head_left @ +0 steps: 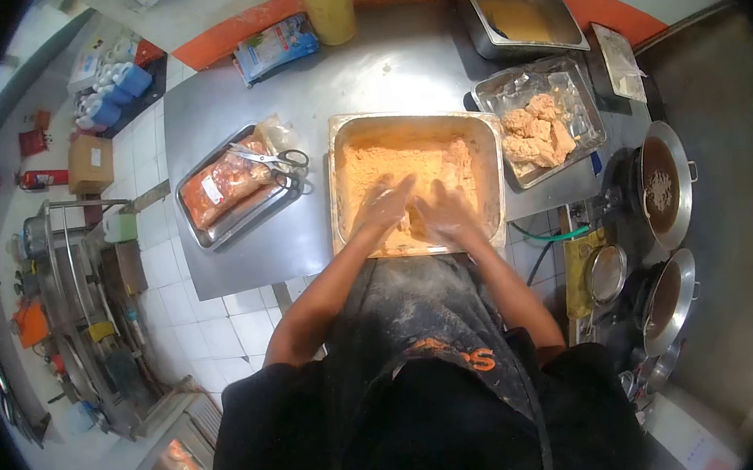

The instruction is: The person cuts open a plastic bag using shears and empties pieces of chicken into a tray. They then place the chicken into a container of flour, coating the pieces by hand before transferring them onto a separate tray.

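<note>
A deep metal pan holds orange-tan breading flour. Both hands are inside it, dusted with flour. My left hand is over the near left part of the flour, its fingers stretched toward the middle. Close beside it, my right hand has its fingers apart and pointing down into the flour; they are slightly blurred. A lumpy coated piece, probably chicken, lies along the pan's right side. What lies directly under the palms is hidden.
Left of the pan, a tray holds bagged raw meat with scissors on top. Breaded chicken fills part of a right-hand tray. A deep container stands behind. Oil-filled woks are at right.
</note>
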